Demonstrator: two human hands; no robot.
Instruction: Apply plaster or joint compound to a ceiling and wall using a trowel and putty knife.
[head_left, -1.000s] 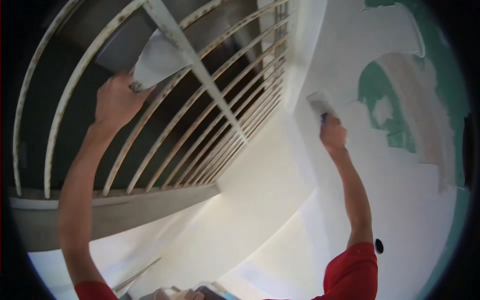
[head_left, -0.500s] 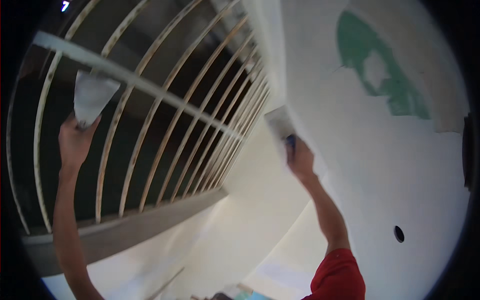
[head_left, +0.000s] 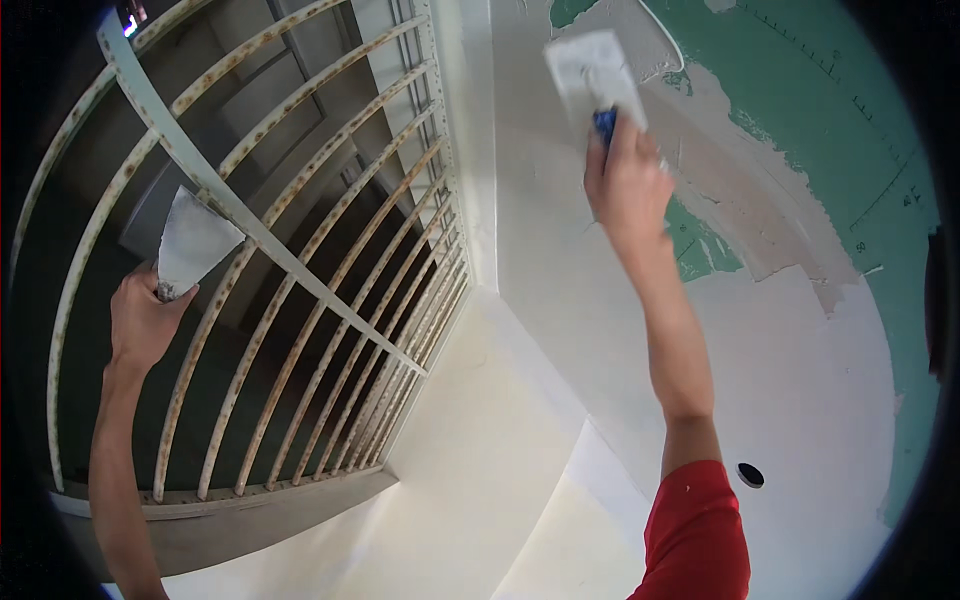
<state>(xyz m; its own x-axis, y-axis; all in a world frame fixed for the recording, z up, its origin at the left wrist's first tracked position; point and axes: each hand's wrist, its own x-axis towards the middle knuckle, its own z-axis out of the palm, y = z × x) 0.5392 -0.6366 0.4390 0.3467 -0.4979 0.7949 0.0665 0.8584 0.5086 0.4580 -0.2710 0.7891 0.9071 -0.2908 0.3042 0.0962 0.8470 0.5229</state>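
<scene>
My right hand (head_left: 635,190) is closed round the blue handle of a flat trowel (head_left: 590,75). White paste covers part of its blade, which is close to or against the upper surface; which of the two I cannot tell. Beside the blade lies a patch of white filler (head_left: 640,40) with a raised, wet-looking edge. Over on the left, my left hand (head_left: 143,318) grips a putty knife (head_left: 197,242) by its lower end. Its broad, wedge-shaped blade points up in front of the window bars, and whitish smears coat it.
Rusty white window bars (head_left: 300,225) with a flat crossbar fill the left side. Green board (head_left: 790,85) shows beyond the white filler coat, with dark printed marks along it. A small round hole (head_left: 750,475) sits at the lower right. A cream wall (head_left: 470,420) runs below.
My right hand has moved up with the trowel, onto the area near the green board. The view has shifted, showing more green board. My left hand still holds the putty knife by the bars.
</scene>
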